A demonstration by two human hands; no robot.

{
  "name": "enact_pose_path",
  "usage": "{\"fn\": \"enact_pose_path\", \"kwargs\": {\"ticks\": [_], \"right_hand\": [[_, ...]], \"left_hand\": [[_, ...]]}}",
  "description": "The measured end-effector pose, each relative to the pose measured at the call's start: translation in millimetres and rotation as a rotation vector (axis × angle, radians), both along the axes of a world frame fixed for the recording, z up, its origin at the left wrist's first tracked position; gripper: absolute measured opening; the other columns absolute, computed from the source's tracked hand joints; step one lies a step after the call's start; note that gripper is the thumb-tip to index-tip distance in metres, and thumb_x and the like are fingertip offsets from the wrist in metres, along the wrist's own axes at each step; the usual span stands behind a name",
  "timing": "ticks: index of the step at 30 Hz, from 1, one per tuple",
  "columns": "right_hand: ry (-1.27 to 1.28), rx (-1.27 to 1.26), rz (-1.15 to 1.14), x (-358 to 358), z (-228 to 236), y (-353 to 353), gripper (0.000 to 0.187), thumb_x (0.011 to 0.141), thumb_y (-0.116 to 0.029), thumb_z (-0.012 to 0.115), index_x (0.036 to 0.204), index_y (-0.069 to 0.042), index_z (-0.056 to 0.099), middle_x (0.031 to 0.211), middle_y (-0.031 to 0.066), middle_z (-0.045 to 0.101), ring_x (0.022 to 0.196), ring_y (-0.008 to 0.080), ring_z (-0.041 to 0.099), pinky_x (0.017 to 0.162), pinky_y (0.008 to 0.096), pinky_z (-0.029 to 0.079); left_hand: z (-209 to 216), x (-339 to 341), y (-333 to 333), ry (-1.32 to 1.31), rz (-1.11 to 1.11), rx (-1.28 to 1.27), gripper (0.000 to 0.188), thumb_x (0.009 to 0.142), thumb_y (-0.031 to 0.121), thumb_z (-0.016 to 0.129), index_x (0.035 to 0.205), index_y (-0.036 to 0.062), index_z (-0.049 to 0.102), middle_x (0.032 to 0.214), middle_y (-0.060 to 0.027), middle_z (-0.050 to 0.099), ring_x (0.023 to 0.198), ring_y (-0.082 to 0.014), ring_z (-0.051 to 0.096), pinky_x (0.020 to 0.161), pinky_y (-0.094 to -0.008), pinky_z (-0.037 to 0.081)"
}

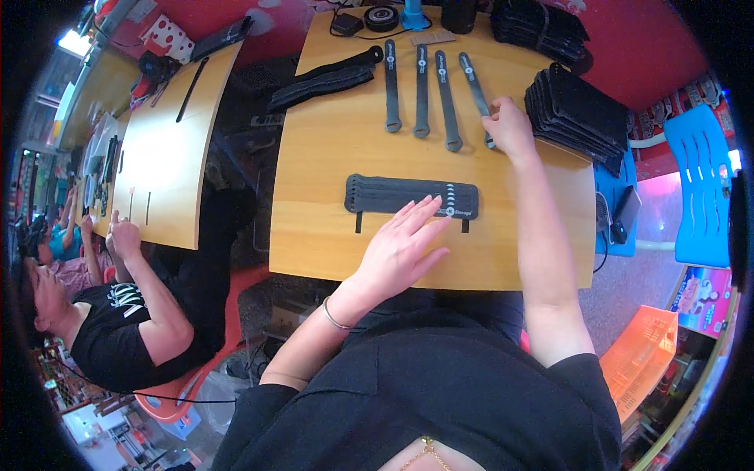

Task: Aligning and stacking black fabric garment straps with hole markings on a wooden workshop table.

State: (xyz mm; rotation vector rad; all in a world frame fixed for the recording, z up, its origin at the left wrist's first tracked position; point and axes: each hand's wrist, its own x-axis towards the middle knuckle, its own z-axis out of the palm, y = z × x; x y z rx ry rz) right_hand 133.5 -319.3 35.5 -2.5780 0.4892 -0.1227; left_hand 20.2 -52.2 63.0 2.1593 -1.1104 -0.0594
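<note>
My right hand [510, 129] pinches the lower end of the rightmost grey strap [474, 82], which lies slanted on the table. Three more grey straps with a looped end, such as this one [422, 90], are laid out side by side to its left. In front of me a neat stack of dark grey straps [393, 192] lies crosswise, its rounded ends at the left and white print at the right. My left hand [404, 247], fingers stretched and spread, is at the stack's near edge; whether it touches the stack I cannot tell. Two short black strips [358, 223] poke out beneath the stack.
Black strap bundles lie on the wooden table [314, 243] at far left [326, 82], far right [542, 31] and right [577, 114]. A tape roll [382, 18] stands at the back. Another person [118, 322] sits at a table on the left. An orange crate [640, 361] is at lower right.
</note>
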Motion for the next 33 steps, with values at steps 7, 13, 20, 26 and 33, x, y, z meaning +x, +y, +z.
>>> {"fn": "enact_pose_path", "kwargs": {"ticks": [7,13,20,26,33], "right_hand": [[-0.294,0.737,0.161,-51,49,50,0.014,0.086,-0.008,0.059,0.098,-0.001,0.059,0.076,0.0038,0.062,0.067,0.0107,0.059,0.065,0.0253,0.049],[-0.259,1.309,0.286,-125,56,109,0.012,0.085,-0.001,0.058,0.094,-0.006,0.052,0.085,-0.0004,0.057,0.077,0.0062,0.054,0.068,0.0222,0.046],[-0.369,1.628,0.269,-155,37,111,0.019,0.081,0.01,0.054,0.092,-0.005,0.051,0.095,0.0064,0.053,0.078,0.0089,0.051,0.067,0.023,0.044],[-0.264,1.423,0.359,-172,19,67,0.017,0.078,0.011,0.062,0.089,-0.002,0.06,0.096,0.009,0.056,0.069,0.0097,0.056,0.059,0.0204,0.049],[-0.202,1.07,0.263,-192,2,51,0.019,0.077,0.009,0.066,0.093,-0.001,0.068,0.097,0.0067,0.057,0.08,0.0106,0.059,0.068,0.0207,0.051]], "left_hand": [[12,-2,-16,0.233,0.216,-0.279,0.056,0.083,0.011,0.066,0.133,-0.0002,0.041,0.135,-0.0207,0.045,0.118,-0.031,0.053,0.092,-0.0382,0.048],[-2,-3,2,1.01,0.183,-0.817,0.03,0.093,0.006,0.055,0.122,-0.0008,0.049,0.109,-0.012,0.062,0.093,-0.0157,0.065,0.071,-0.024,0.053],[-4,-11,26,0.807,0.228,-0.554,0.015,0.092,0.007,0.056,0.101,-0.0017,0.065,0.092,-0.0085,0.066,0.08,-0.0129,0.066,0.064,-0.0226,0.053],[-9,-12,54,0.941,0.365,-0.634,0.014,0.088,0.003,0.061,0.098,-0.0007,0.069,0.088,-0.0053,0.061,0.069,-0.0091,0.058,0.061,-0.0199,0.047],[-23,-6,80,0.952,0.582,-0.619,0.012,0.085,0.002,0.065,0.097,-0.0021,0.064,0.084,-0.0016,0.063,0.068,-0.0054,0.057,0.06,-0.0191,0.047]]}}
